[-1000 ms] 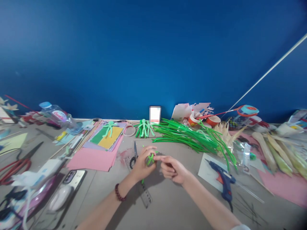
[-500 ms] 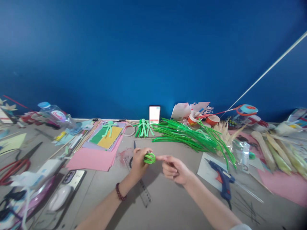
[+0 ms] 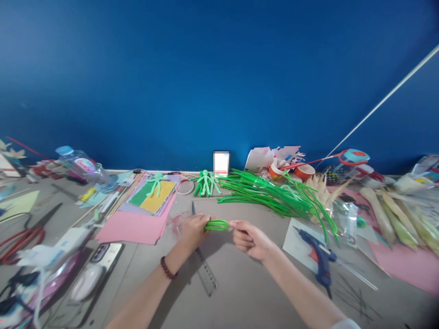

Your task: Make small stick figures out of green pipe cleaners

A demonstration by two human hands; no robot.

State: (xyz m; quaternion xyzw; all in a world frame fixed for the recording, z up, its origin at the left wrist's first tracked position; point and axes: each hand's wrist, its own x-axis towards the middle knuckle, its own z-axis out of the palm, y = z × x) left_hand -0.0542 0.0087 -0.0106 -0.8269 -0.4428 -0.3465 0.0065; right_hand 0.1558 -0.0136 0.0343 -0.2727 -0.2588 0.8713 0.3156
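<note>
Left hand and right hand each pinch one end of a bright green fuzzy pipe-cleaner loop, stretched flat between them above the grey tabletop (clear plastic ruler beneath), apparently keeping it taut.

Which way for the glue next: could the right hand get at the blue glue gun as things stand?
Probably yes, once freed. The right hand now pinches the green pipe-cleaner loop with the left hand; the glue gun lies on its side, bare table between.
</note>
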